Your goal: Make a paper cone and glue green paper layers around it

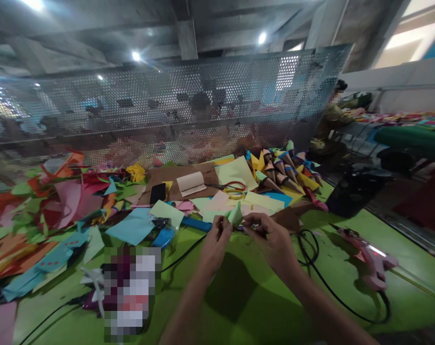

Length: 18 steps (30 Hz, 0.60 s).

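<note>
Between my two hands is a small piece of light green paper (235, 215), curled into a cone-like shape. My left hand (217, 237) pinches its left side. The fingers of my right hand (268, 235) are bent together at its right edge; whether they grip the paper or something tiny is hidden. Just beyond lie pale paper sheets (264, 200) and scissors (235, 187) with red and yellow handles. A pink glue gun (370, 258) rests on the green table (239, 306) to the right of my right hand.
Colourful paper scraps (70, 196) and blue sheets (131, 226) cover the left. A phone (157, 193) and a paper roll (190, 183) lie behind. Several paper cones (280, 170) are piled back right, near a black bin (359, 189). A person (332, 117) sits beyond; a black cable (320, 287) loops across.
</note>
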Each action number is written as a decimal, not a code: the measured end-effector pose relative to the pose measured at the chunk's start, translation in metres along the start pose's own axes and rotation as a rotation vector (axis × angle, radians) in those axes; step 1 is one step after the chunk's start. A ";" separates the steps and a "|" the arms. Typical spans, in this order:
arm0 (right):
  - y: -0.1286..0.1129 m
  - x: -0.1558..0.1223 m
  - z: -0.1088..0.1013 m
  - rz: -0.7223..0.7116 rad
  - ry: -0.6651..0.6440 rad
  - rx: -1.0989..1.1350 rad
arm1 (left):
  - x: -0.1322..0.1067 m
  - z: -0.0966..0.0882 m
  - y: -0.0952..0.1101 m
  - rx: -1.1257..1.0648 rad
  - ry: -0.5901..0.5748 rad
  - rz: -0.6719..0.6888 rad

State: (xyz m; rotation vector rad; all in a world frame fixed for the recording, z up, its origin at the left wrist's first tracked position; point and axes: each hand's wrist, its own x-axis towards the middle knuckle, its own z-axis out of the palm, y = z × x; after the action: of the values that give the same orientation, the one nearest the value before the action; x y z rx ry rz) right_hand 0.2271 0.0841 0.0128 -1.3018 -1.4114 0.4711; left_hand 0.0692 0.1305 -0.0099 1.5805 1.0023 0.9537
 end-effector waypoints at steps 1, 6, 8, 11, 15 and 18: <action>0.000 0.000 0.000 0.004 0.000 0.006 | 0.000 0.000 -0.001 0.003 0.002 0.000; 0.002 -0.001 0.000 0.031 -0.002 0.034 | 0.002 0.000 -0.006 -0.004 -0.001 -0.010; 0.002 -0.001 0.000 0.038 -0.002 0.029 | 0.003 0.000 -0.008 -0.015 0.002 -0.010; 0.002 0.000 0.000 0.017 -0.009 0.036 | 0.003 0.001 -0.008 -0.020 0.003 -0.006; 0.001 0.001 0.000 -0.024 0.001 0.001 | 0.003 0.000 -0.005 -0.003 -0.004 0.006; 0.001 0.000 -0.001 -0.052 0.013 -0.039 | 0.003 -0.001 -0.004 0.027 0.000 0.013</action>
State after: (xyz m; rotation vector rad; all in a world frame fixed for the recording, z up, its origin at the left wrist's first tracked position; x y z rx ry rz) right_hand 0.2283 0.0844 0.0124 -1.2939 -1.4464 0.4014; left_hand 0.0689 0.1342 -0.0130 1.6108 1.0095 0.9524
